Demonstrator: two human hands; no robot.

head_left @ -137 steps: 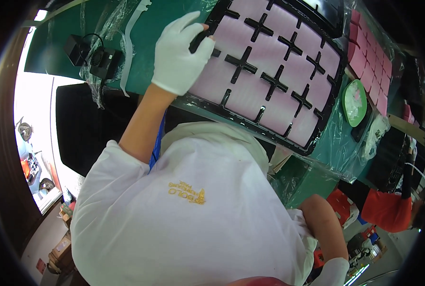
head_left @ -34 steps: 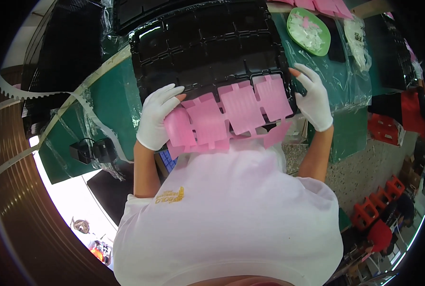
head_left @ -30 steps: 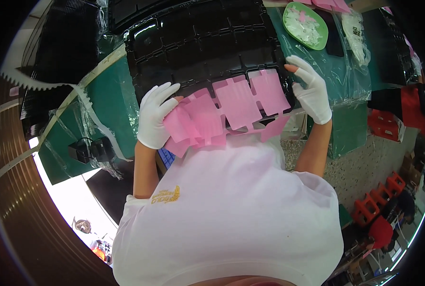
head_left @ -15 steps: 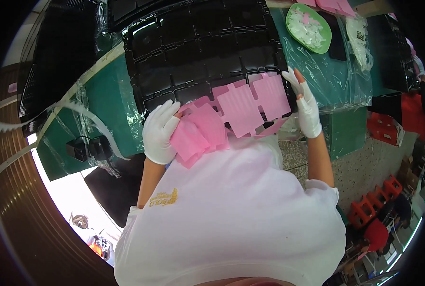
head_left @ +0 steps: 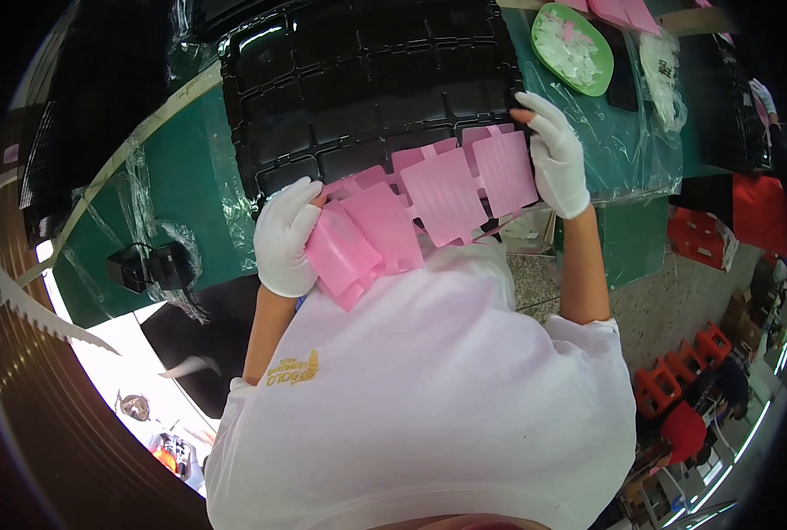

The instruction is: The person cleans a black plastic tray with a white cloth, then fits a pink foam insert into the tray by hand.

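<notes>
A black plastic tray (head_left: pixel 349 97) with rectangular compartments lies in front of me. Along its near edge runs a row of joined pink flexible pieces (head_left: pixel 446 196), partly over the tray and partly hanging toward my shirt. My left hand (head_left: pixel 286 243), in a white glove, is closed at the row's left end, its thumb by the folded pink piece; the grip itself is partly hidden. At the right end my right hand (head_left: pixel 559 159), also gloved with bare fingertips, rests by the tray's right rim. Its fingers are extended, thumb side toward the tray, with nothing visible in them.
A green dish (head_left: pixel 605 66) of small white and pink bits stands at the back right, with a dark flat object (head_left: pixel 624 75) and a plastic bag (head_left: pixel 662 79) beside it. Black adapters (head_left: pixel 150 267) sit on the left. Red stools (head_left: pixel 680 367) and people are beyond.
My right hand has moved up along the tray's right rim, its fingers leaning over the edge. The pink row's left pieces have been drawn flatter. My view has shifted slightly.
</notes>
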